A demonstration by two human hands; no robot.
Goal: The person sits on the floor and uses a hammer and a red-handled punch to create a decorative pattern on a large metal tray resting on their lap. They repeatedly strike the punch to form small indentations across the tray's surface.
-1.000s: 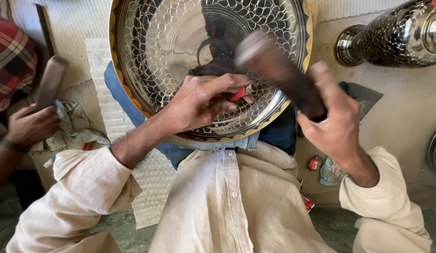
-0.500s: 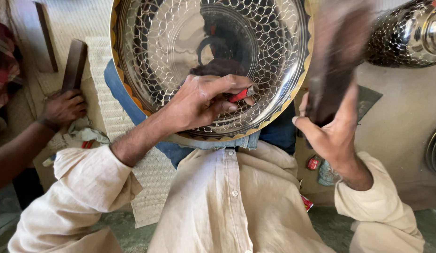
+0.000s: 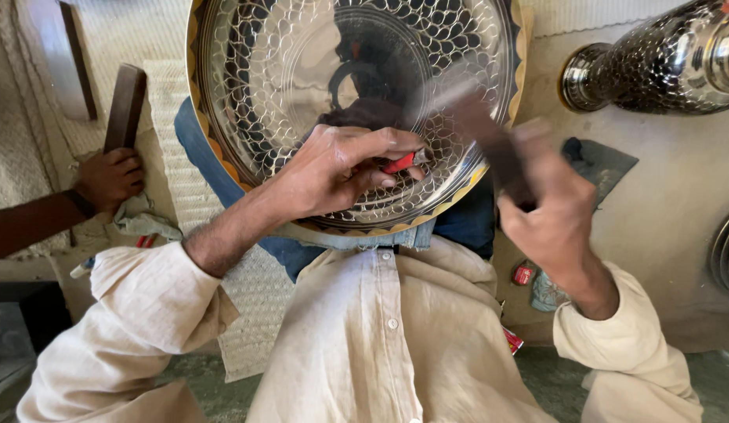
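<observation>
The left hand [image 3: 333, 174] is closed around a small red-handled tool [image 3: 398, 163], pinched between thumb and fingers with its tip set against the near inner face of a large engraved metal tray [image 3: 247, 94]. The tray is propped on the person's lap, its shiny scale-patterned bowl facing the camera and its yellow scalloped rim running round the edge. The right hand [image 3: 548, 207] is wrapped tight about a dark hammer [image 3: 490, 141], which is blurred with motion and lies just right of the tool, over the tray's near right rim.

Half a second ago the hammer was raised high at the right, up by the tray's far rim; now it has come down close to the tool's end. The left hand and the tool have kept their place on the tray.

At the far right an engraved metal vase [image 3: 662, 66] lies on its side, well apart from the hands. On the left another person's hand [image 3: 110, 178] grips a dark wooden block [image 3: 125, 106] held upright; it sits lower and nearer than before.
</observation>
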